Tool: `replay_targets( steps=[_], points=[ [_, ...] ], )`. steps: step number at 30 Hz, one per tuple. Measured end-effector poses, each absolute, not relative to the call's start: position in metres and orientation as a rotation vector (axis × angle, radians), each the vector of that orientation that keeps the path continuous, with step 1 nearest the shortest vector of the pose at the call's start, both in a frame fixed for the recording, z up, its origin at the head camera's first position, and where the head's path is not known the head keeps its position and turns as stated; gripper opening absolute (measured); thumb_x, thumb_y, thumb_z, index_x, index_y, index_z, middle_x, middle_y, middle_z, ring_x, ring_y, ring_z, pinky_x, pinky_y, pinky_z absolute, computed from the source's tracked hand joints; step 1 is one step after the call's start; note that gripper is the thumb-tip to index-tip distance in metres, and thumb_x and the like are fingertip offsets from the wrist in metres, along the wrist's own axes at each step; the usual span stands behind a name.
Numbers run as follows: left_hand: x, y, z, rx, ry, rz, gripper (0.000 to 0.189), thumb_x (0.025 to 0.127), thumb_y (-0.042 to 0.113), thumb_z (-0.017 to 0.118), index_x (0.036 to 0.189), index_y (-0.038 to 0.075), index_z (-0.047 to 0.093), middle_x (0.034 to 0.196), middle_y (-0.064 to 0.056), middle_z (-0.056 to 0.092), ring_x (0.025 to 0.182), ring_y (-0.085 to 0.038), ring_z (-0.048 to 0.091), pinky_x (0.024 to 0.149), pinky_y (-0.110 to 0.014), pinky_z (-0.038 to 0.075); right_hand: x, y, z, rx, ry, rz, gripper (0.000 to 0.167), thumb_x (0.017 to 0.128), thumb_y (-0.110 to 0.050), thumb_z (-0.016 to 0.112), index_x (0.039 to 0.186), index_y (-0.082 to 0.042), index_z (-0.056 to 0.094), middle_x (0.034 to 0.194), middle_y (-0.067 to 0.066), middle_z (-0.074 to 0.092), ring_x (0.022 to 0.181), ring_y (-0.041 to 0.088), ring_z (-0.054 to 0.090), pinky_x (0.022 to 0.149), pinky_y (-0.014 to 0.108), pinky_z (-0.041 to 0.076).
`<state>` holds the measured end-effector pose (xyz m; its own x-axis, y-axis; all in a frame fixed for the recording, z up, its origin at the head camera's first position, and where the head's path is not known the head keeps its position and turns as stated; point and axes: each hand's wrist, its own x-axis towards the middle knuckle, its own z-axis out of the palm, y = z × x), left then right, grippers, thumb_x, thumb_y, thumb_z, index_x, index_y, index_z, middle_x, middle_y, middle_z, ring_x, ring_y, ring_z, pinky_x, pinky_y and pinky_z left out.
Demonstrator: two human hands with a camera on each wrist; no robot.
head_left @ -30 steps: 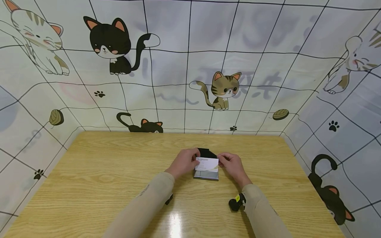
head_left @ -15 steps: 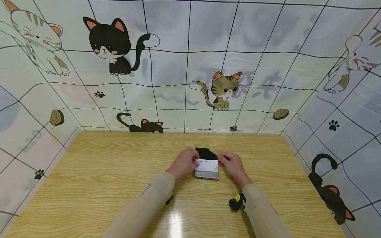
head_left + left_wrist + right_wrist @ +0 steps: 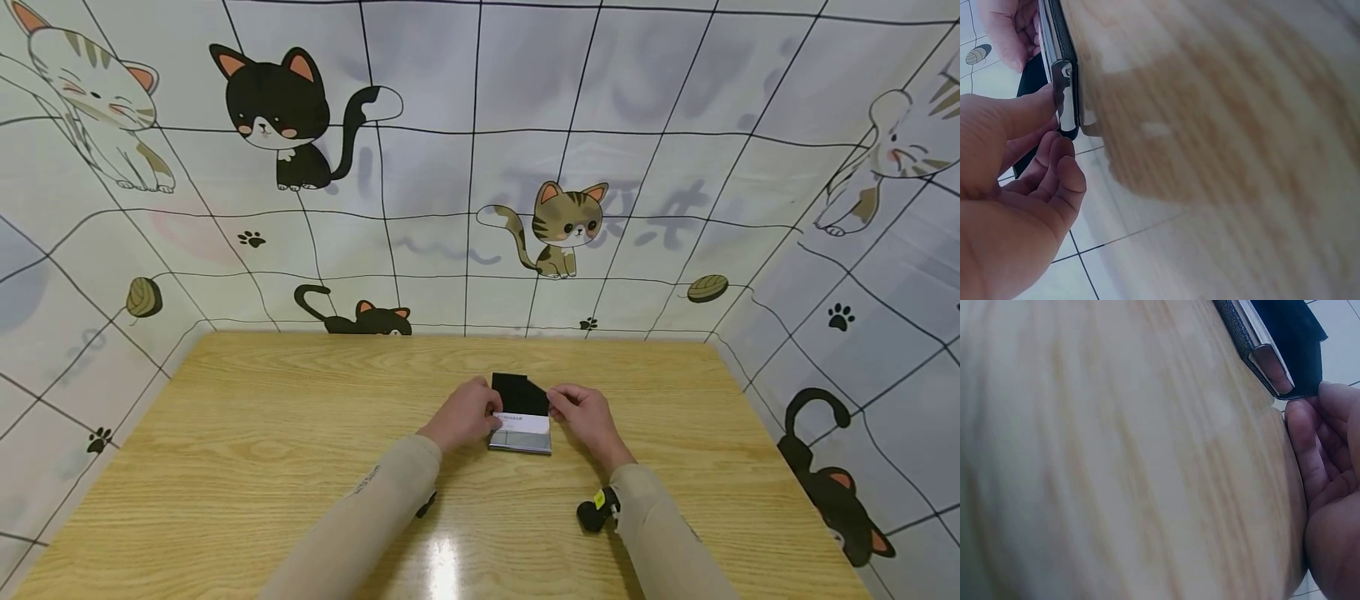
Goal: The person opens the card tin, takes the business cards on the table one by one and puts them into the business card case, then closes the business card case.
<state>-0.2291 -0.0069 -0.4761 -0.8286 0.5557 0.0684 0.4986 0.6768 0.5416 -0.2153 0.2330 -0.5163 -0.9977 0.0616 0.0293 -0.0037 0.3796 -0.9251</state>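
Observation:
An opened business card holder (image 3: 520, 442) lies on the table, with a silver metal case at the near end and a black flap (image 3: 517, 392) laid back at the far end. A white printed business card (image 3: 528, 424) shows as a narrow strip between the flap and the metal. My left hand (image 3: 465, 412) grips the holder's left side; in the left wrist view the thumb (image 3: 1041, 103) lies against the metal case (image 3: 1066, 81), fingers curled beside it. The right hand (image 3: 585, 414) pinches the flap's right edge, seen too in the right wrist view at the flap's corner (image 3: 1310, 387).
The wooden table (image 3: 300, 417) spreads around the holder on all sides. Behind it and at both sides hangs a white cloth (image 3: 450, 167) with a grid and cartoon cats. A black wrist camera (image 3: 596, 512) sits under the right sleeve.
The white card has slid toward me into the metal case, so less of it shows and more of the black flap is uncovered. My left hand moved slightly nearer; the right stayed still.

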Motion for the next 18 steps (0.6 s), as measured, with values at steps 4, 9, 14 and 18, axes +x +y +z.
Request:
replay_targets(
  steps=[4,9,14,18],
  points=[
    [-0.2286,-0.0066,-0.4759,0.876,2.769,0.846,0.004,0.092,0.009,0.078,0.093,0.006,0.076,0.086,-0.001,0.053,0.074,-0.014,0.049,0.07,-0.027,0.046,-0.2152,0.2327,-0.5154,-0.062,-2.546,1.733,0.019,0.103,-0.014,0.065,0.103,0.002,0.076,0.086,0.012,0.074,0.075,0.013,0.066,0.071,0.023,0.056],
    [-0.2281,-0.0065,-0.4758,0.862,2.762,0.833,0.005,0.093,0.009,0.076,0.094,0.005,0.078,0.087,-0.001,0.055,0.074,-0.013,0.05,0.07,-0.027,0.047,-0.2144,0.2318,-0.5139,-0.062,-2.54,1.739,0.018,0.103,-0.013,0.065,0.102,0.002,0.076,0.084,0.01,0.074,0.074,0.013,0.066,0.07,0.023,0.056],
    [-0.2274,-0.0074,-0.4762,0.858,2.764,0.835,0.008,0.094,0.009,0.075,0.097,0.005,0.082,0.09,-0.002,0.06,0.079,-0.014,0.056,0.074,-0.027,0.05,-0.214,0.2313,-0.5132,-0.059,-2.545,1.73,0.018,0.103,-0.013,0.065,0.102,0.002,0.076,0.084,0.01,0.073,0.074,0.013,0.065,0.071,0.023,0.055],
    [-0.2282,-0.0081,-0.4779,0.872,2.768,0.838,0.009,0.094,0.009,0.074,0.097,0.005,0.082,0.09,-0.003,0.062,0.08,-0.015,0.057,0.075,-0.028,0.051,-0.2142,0.2311,-0.5135,-0.057,-2.543,1.726,0.018,0.103,-0.012,0.065,0.101,0.002,0.076,0.083,0.01,0.073,0.074,0.013,0.065,0.07,0.023,0.055]
  ],
)
